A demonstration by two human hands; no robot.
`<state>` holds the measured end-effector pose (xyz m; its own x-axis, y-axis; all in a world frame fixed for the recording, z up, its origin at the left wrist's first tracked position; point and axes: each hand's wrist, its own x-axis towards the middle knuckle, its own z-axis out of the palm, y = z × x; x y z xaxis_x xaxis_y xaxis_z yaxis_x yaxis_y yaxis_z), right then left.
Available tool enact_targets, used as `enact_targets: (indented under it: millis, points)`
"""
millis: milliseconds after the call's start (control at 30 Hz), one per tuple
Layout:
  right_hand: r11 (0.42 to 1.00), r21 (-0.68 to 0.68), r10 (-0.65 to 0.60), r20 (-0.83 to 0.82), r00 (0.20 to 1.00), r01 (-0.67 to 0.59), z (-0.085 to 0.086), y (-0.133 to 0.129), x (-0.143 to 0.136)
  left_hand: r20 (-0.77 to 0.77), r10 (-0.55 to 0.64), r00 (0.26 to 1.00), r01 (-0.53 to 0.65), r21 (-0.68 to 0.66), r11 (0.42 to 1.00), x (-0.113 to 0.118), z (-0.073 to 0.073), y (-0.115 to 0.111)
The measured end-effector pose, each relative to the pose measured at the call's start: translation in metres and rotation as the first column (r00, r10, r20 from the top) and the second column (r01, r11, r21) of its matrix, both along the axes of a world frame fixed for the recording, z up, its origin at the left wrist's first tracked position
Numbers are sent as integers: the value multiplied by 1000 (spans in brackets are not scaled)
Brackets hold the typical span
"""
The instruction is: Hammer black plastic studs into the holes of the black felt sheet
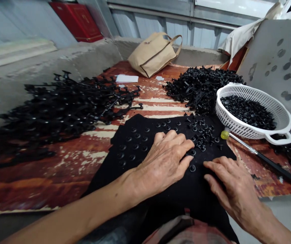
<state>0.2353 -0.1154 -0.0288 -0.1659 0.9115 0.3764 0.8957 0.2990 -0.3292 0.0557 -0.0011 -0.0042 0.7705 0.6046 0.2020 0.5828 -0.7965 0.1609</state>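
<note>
My left hand rests on a black cloth with its fingers bent. Its thumb and forefinger close around a small round black rubber stud. Just below their tips, another stud stands on the cloth. To the right, my right hand hovers low at the cloth's edge, thumb and forefinger apart, with nothing visible between them. Several studs stand in loose rows left of my left hand. A jumble of loose black studs lies beyond it, many tipped on their sides.
A white plastic basket of small black pieces stands at right. A brush-like tool lies before it. Black parts form a left heap and a back heap. A tan bag sits behind on the worn red-brown tabletop.
</note>
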Motion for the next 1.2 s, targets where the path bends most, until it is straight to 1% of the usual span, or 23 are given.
enact_targets:
  millis: [100,267,367,467,600,767,900,1033,1133,1200]
  points:
    - [1000,7,7,42,999,-7,-3,0,-1,-24,-29,999,29,17,999,7,-2,2]
    - [1000,18,18,-46,999,-17,-5,1,2,-50,-52,997,50,-38,998,12,-2,8]
    - [1000,1,18,-73,997,-18,-3,2,1,-62,-4,998,2,-28,1000,18,2,13]
    - [999,-45,5,-17,1000,-5,-2,3,1,-97,55,994,-53,23,998,28,6,18]
    - [996,-69,-47,42,998,50,-1,10,4,-171,81,982,-83,-5,997,36,10,25]
    - [992,-62,-101,102,990,107,3,33,4,-160,76,984,-71,37,997,30,7,28]
    - [987,-94,-112,161,981,128,6,46,2,-143,88,986,-81,58,995,26,7,28]
    - [988,-120,-77,160,984,96,9,40,4,-106,116,988,-112,39,993,24,13,36]
    - [988,-140,-48,143,989,68,10,31,6,-122,81,989,-79,15,997,25,15,41]
    - [988,-143,-49,131,990,67,10,31,8,-149,39,988,-41,-6,999,26,15,42]
